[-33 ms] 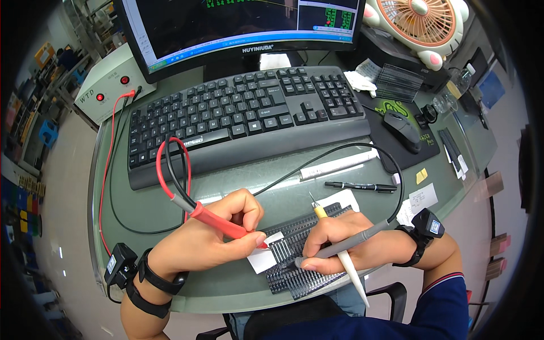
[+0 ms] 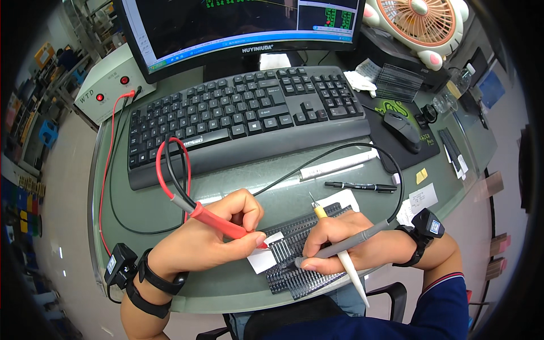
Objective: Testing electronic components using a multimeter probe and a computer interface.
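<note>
In my left hand (image 2: pixel 212 235) is a red test probe (image 2: pixel 218 222), gripped between thumb and fingers, its tip at the left edge of dark panels with rows of small parts (image 2: pixel 286 249). My right hand (image 2: pixel 351 241) is closed round a grey test probe (image 2: pixel 351 242), which points down at the same panels. Between the right fingers also sits a slim white tool (image 2: pixel 352 277) with a yellow collar and a thin needle tip. White paper (image 2: pixel 262 260) lies partly under the panels. Where exactly the probe tips touch is too small to tell.
Beyond my hands lie a black keyboard (image 2: pixel 243 113), a mouse (image 2: pixel 401 130) and a black marker (image 2: pixel 361 186). A monitor (image 2: pixel 226 25) stands behind, with a grey box (image 2: pixel 113 79) wired to the probe leads at left and a fan (image 2: pixel 419 22) at right. Looped cables cross the table.
</note>
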A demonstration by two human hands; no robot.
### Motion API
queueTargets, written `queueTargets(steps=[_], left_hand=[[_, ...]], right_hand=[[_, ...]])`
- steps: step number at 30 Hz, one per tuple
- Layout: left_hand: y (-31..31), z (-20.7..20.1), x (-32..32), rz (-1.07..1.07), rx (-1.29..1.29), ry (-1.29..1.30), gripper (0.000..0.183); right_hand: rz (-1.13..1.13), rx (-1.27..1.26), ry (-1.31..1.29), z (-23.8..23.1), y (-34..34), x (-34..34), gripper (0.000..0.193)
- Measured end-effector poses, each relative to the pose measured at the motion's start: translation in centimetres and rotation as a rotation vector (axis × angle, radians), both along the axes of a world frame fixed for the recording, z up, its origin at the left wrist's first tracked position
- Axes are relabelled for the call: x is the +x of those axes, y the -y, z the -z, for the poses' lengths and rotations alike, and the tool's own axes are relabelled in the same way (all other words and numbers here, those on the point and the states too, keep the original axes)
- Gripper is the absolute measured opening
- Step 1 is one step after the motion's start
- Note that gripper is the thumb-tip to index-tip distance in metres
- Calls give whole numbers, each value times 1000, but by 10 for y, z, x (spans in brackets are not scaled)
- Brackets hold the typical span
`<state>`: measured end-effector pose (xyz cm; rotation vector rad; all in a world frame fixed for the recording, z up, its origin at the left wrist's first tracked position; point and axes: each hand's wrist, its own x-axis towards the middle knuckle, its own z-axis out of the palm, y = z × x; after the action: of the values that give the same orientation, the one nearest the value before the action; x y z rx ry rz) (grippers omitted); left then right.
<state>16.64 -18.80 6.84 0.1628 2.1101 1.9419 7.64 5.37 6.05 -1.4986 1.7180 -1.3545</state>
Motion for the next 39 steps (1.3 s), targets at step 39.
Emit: queueTargets(steps=[39], left_hand=[[-2,0,-1,-6,6,-1,26]], right_hand=[[47,9,39,1,-2,1,22]])
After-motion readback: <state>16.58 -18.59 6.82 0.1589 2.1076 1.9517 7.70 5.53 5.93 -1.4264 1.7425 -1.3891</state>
